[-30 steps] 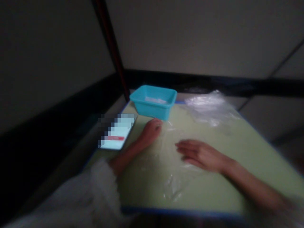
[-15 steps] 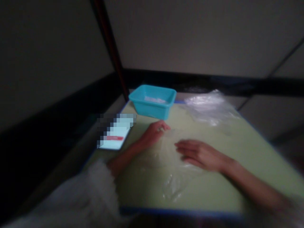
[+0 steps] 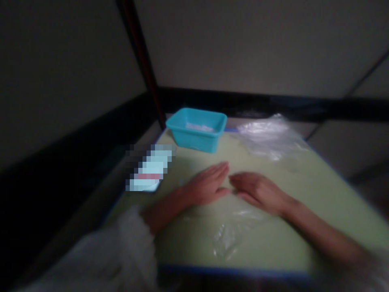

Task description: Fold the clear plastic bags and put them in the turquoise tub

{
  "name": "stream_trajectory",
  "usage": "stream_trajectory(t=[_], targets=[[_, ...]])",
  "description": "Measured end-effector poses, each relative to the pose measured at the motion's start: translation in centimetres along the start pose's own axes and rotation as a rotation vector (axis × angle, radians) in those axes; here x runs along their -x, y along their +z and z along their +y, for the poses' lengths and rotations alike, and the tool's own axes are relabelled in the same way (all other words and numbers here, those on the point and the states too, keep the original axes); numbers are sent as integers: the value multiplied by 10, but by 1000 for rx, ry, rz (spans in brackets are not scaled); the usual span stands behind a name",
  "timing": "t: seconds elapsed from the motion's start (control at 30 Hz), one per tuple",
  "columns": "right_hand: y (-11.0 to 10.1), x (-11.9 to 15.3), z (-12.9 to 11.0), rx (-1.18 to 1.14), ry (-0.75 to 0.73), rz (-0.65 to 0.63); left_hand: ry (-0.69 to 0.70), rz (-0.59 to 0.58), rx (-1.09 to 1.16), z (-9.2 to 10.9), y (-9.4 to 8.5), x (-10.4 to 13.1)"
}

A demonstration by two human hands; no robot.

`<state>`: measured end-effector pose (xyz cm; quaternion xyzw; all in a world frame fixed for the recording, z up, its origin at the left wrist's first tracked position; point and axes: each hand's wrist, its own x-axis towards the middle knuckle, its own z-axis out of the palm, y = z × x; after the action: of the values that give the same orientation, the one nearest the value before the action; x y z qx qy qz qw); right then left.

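At the middle of the table [image 3: 319, 194], taken as the clock's centre with twelve away from me, I count two hands, both mine. My left hand [image 3: 209, 185] comes from eight o'clock and my right hand [image 3: 261, 192] from four. Both show their backs, opened out flat, fingers stretched close together and thumb somewhat apart; their tips are just beside each other. Around them lies thin clear plastic film [image 3: 226, 241], wrinkled, reaching toward six o'clock; whether it is one piece or several, I cannot tell. At eleven o'clock stands one turquoise basin [image 3: 197, 142], upright, with something whitish inside, too blurred to count. At one o'clock is one heap of crumpled plastic [image 3: 273, 138]. At ten o'clock lies one device with a lit screen [image 3: 154, 168], near the left edge, its picture partly blocked out. A blue edge runs along the near side at six o'clock. The widest bare stretch of the yellow-green top is at three o'clock, between my right forearm and the right edge; a narrower strip separates the basin and the heap.
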<state>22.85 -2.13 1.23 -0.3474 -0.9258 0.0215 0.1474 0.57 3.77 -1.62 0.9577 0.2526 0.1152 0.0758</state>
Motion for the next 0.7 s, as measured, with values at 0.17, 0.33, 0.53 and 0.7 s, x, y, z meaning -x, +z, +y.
stream_trajectory(t=[0.17,0.33,0.53,0.7], targets=[[-2,2,7,43,82,45,-10,-35,-19,1,0,-2],[4,10,19,65,223,24,-14,-41,-14,-3,1,-2],[14,12,36,16,255,32,15,77,32,2,-16,0],[8,6,37,14,289,83,283,-14,177,29,-33,11]])
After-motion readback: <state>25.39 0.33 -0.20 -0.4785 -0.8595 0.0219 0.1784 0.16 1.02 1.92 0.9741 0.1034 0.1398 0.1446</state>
